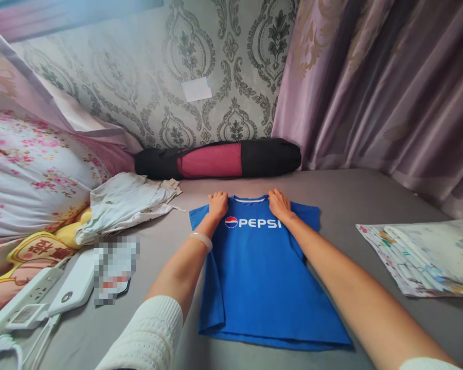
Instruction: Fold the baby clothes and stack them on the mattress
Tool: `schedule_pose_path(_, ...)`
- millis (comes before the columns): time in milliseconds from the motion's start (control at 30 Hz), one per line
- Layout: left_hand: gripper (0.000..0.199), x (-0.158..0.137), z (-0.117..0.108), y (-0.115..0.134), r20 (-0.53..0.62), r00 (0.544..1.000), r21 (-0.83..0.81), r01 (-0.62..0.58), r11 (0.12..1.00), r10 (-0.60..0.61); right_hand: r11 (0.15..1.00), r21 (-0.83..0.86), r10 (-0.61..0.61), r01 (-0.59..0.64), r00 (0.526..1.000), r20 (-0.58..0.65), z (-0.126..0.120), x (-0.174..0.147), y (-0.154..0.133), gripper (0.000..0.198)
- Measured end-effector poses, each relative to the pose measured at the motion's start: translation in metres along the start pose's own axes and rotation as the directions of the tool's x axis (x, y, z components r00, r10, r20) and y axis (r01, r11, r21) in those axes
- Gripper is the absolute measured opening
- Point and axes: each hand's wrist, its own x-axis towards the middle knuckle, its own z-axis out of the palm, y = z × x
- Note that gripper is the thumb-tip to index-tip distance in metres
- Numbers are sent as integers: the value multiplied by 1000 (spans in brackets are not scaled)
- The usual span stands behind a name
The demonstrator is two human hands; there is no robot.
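Observation:
A blue T-shirt [262,277] with a white PEPSI print and a round logo lies front up on the grey sheet, its neckline pointing away from me. My left hand [218,204] is closed on the shoulder left of the collar. On the other side of the collar, my right hand [280,203] grips the other shoulder, fingers curled. The shirt's left side edge is turned inward over the front in a narrow strip. Both sleeves stick out past my hands, and my right forearm hides part of the shirt's right side.
A rolled black and pink bag [208,162] lies along the wall. Crumpled pale clothing [127,200] rests at left, above a power strip [27,298], a white power bank [75,282] and a blurred-out item [116,270]. Folded patterned cloths [428,257] are at right.

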Motion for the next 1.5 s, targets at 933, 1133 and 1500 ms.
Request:
schedule_pose_path(933, 37, -268, -67, 15, 146, 966, -140, -192, 971, 213, 936, 299, 9, -187, 861, 509, -47, -250, 81, 52)
schedule_pose_path(1133, 16, -280, -66, 9, 123, 992, -331, 36, 943, 5, 924, 326, -51, -199, 782, 621, -52, -259, 75, 54)
schedule_pose_path(1500, 33, -293, -64, -46, 255, 926, -786, 366, 497, -279, 908, 345, -78, -238, 713, 696, -60, -262, 73, 54)
